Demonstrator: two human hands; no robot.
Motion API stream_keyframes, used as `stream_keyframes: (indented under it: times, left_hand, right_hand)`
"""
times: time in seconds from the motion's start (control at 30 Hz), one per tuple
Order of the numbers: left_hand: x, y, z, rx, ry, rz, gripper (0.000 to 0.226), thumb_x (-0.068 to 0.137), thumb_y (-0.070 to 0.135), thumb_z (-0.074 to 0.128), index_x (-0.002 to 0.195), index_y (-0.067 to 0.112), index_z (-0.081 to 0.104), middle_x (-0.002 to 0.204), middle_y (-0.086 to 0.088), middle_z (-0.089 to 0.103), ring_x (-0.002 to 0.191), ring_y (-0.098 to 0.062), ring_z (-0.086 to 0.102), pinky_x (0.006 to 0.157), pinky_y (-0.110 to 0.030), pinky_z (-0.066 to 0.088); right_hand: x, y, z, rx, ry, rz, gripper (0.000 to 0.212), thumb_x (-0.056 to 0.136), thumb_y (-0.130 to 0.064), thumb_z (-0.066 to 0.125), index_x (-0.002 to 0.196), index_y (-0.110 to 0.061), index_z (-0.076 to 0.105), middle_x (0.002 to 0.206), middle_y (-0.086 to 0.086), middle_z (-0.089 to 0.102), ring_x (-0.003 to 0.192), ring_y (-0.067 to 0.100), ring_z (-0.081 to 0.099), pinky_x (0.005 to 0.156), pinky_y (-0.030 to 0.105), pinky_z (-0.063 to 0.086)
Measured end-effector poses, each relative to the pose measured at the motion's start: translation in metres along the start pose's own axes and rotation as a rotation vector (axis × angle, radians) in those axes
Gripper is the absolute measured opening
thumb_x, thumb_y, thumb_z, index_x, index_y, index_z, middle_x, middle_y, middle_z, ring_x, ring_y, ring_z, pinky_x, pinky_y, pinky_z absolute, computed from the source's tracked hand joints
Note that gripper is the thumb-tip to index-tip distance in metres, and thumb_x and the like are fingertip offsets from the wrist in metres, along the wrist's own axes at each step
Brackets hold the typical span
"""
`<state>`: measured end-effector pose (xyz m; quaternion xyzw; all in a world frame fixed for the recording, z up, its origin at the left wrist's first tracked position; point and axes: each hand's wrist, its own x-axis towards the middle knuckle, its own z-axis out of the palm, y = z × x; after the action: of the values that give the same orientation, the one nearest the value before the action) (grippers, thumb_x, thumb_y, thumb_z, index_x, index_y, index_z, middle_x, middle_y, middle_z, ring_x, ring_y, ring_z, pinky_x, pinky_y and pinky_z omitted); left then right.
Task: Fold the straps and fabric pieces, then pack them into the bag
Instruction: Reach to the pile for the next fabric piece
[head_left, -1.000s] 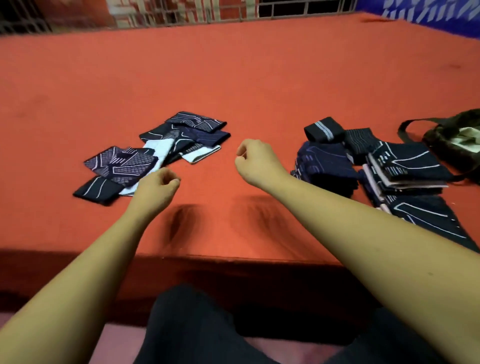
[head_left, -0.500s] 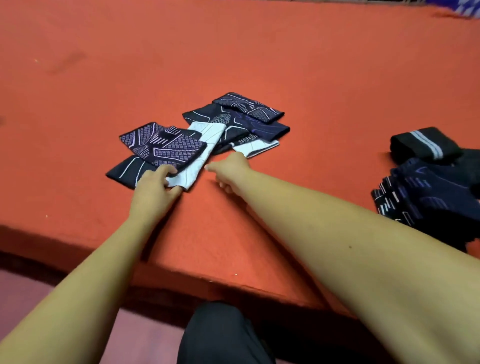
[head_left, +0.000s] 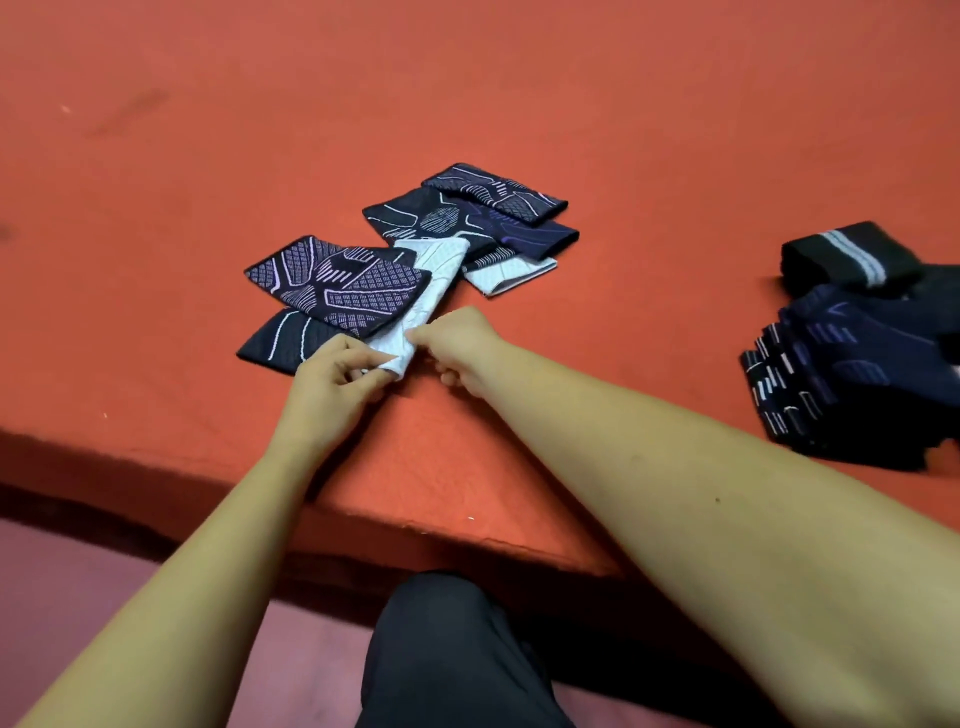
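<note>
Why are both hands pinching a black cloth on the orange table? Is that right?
Not quite: the cloth is white, not black. In the head view the left hand and right hand both pinch the near end of the white cloth on the orange table.

light: dim, warm, soft — from above | shadows: faint, blurred under the forearms (head_left: 727, 519) on the surface (head_left: 623, 130) | focus: soft throughout, slight smear | edges: wide-angle stretch — forearms balloon | dark stack (head_left: 857, 374): detail crushed
</note>
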<state>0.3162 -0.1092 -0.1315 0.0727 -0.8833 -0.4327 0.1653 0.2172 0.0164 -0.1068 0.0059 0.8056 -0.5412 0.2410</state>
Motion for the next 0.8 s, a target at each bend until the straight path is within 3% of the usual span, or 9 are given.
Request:
stream_keyframes:
  times: [0.1, 0.2, 0.3, 0.37, 0.47, 0.57, 0.63, 0.73, 0.8]
  left_hand:
    - [-0.022, 0.021, 0.014, 0.009, 0.025, 0.060, 0.012, 0.085, 0.008, 0.074, 0.091, 0.019, 0.074, 0.079, -0.001, 0.053, 0.061, -0.003, 0.054, 0.061, -0.007, 0.040]
    - [-0.040, 0.031, 0.023, 0.011, 0.036, 0.090, 0.004, 0.089, 0.025, 0.071, 0.093, 0.025, 0.074, 0.082, -0.002, 0.058, 0.070, -0.010, 0.053, 0.066, -0.009, 0.037]
    - [-0.060, 0.044, 0.037, -0.158, 0.041, 0.040, 0.030, 0.091, 0.047, 0.056, 0.098, 0.022, 0.072, 0.090, 0.006, 0.066, 0.080, -0.006, 0.059, 0.074, -0.017, 0.044]
    - [-0.070, 0.053, 0.052, -0.250, 0.072, -0.026, 0.029, 0.094, 0.041, 0.051, 0.100, 0.019, 0.069, 0.093, 0.004, 0.065, 0.083, -0.003, 0.059, 0.075, -0.015, 0.044]
    - [-0.075, 0.059, 0.072, -0.130, 0.136, -0.090, 0.004, 0.093, 0.019, 0.061, 0.095, 0.023, 0.064, 0.098, 0.000, 0.063, 0.086, -0.005, 0.057, 0.083, -0.023, 0.046]
    - [-0.071, 0.069, 0.086, -0.060, 0.136, -0.156, 0.010, 0.087, 0.016, 0.067, 0.096, 0.018, 0.063, 0.101, -0.004, 0.059, 0.086, -0.012, 0.057, 0.081, -0.027, 0.042]
    - [-0.066, 0.075, 0.096, -0.046, 0.112, -0.181, 0.013, 0.084, 0.020, 0.069, 0.095, 0.018, 0.062, 0.102, -0.005, 0.060, 0.091, -0.017, 0.058, 0.082, -0.029, 0.043]
    - [-0.056, 0.080, 0.113, 0.016, 0.067, -0.213, 0.023, 0.083, 0.029, 0.070, 0.099, 0.018, 0.059, 0.105, -0.006, 0.064, 0.103, -0.026, 0.058, 0.095, -0.043, 0.046]
    - [-0.051, 0.085, 0.122, 0.042, 0.062, -0.292, 0.039, 0.082, 0.039, 0.070, 0.112, 0.015, 0.059, 0.113, -0.007, 0.065, 0.111, -0.029, 0.055, 0.101, -0.043, 0.042]
  right_hand:
    - [-0.019, 0.010, -0.012, 0.135, -0.005, -0.002, 0.011, 0.083, -0.015, 0.061, 0.074, -0.014, 0.054, 0.064, 0.008, 0.052, 0.048, 0.020, 0.048, 0.054, 0.031, 0.043]
    - [-0.045, 0.019, -0.032, 0.346, -0.020, -0.034, 0.014, 0.086, -0.010, 0.050, 0.074, -0.014, 0.055, 0.076, 0.009, 0.058, 0.067, 0.022, 0.057, 0.064, 0.037, 0.055]
    - [-0.072, 0.036, -0.063, 0.406, -0.016, -0.043, 0.012, 0.068, -0.018, 0.052, 0.076, -0.015, 0.060, 0.076, 0.009, 0.058, 0.073, 0.022, 0.055, 0.069, 0.037, 0.048]
    - [-0.089, 0.048, -0.088, 0.431, 0.004, -0.032, 0.018, 0.057, -0.019, 0.052, 0.072, -0.018, 0.062, 0.071, 0.007, 0.054, 0.071, 0.023, 0.049, 0.064, 0.034, 0.040]
    - [-0.116, 0.063, -0.127, 0.456, 0.012, 0.021, 0.013, 0.065, -0.012, 0.053, 0.052, -0.015, 0.056, 0.059, 0.005, 0.049, 0.060, 0.022, 0.045, 0.054, 0.028, 0.033]
    - [-0.133, 0.081, -0.167, 0.453, -0.044, 0.118, 0.012, 0.080, -0.007, 0.048, 0.071, -0.008, 0.057, 0.072, 0.012, 0.058, 0.062, 0.024, 0.057, 0.055, 0.025, 0.046]
    - [-0.138, 0.093, -0.193, 0.479, -0.049, 0.203, 0.014, 0.084, -0.005, 0.045, 0.087, -0.003, 0.058, 0.088, 0.017, 0.065, 0.073, 0.027, 0.065, 0.064, 0.033, 0.056]
    - [-0.147, 0.112, -0.223, 0.624, 0.029, 0.293, 0.036, 0.088, -0.004, 0.043, 0.118, 0.011, 0.055, 0.115, 0.022, 0.067, 0.095, 0.034, 0.071, 0.073, 0.050, 0.060]
    - [-0.159, 0.124, -0.232, 0.735, 0.101, 0.299, 0.035, 0.091, -0.012, 0.051, 0.121, 0.006, 0.056, 0.112, 0.022, 0.070, 0.094, 0.033, 0.072, 0.069, 0.047, 0.061]
